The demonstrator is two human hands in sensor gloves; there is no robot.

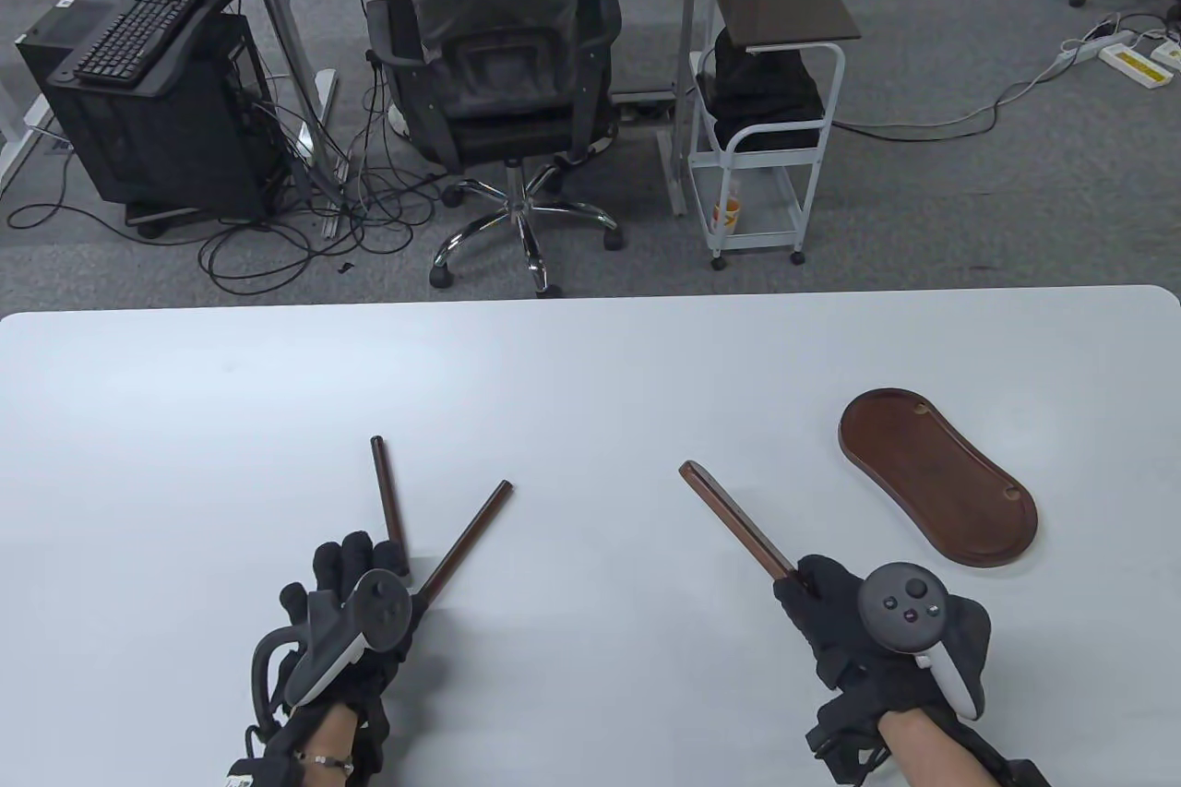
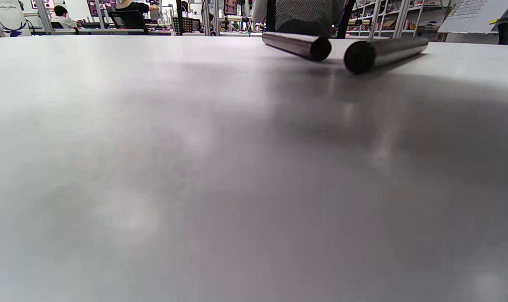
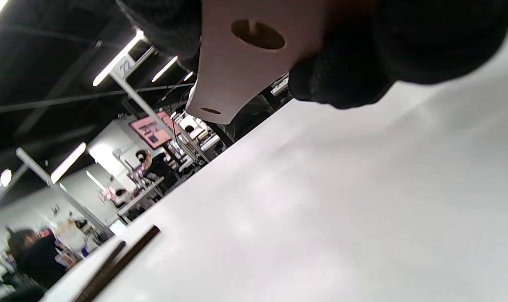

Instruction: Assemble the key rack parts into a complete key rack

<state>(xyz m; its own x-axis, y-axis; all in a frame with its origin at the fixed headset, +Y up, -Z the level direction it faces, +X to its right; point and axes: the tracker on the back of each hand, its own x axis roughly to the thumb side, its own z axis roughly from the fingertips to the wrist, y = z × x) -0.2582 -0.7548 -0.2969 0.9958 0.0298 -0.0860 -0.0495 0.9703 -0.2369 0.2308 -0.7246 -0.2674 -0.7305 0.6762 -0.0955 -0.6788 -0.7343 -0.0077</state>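
Two dark wooden rods lie on the white table (image 1: 590,381) in a V: one upright (image 1: 389,496), one slanted (image 1: 469,536). My left hand (image 1: 355,558) rests by their near ends. In the left wrist view both rod ends (image 2: 319,48) (image 2: 358,56) lie free on the table, with no fingers on them. My right hand (image 1: 812,582) grips the near end of a flat wooden bar (image 1: 733,518) that points up-left. In the right wrist view the gloved fingers (image 3: 342,79) hold this bar (image 3: 237,71), which has two holes. The oval wooden base (image 1: 936,478) lies to the right.
The table's far edge (image 1: 590,300) runs across the middle of the table view. Beyond it stand an office chair (image 1: 503,86), a white cart (image 1: 766,132) and a computer tower (image 1: 157,113). The two rods also show in the right wrist view (image 3: 115,264).
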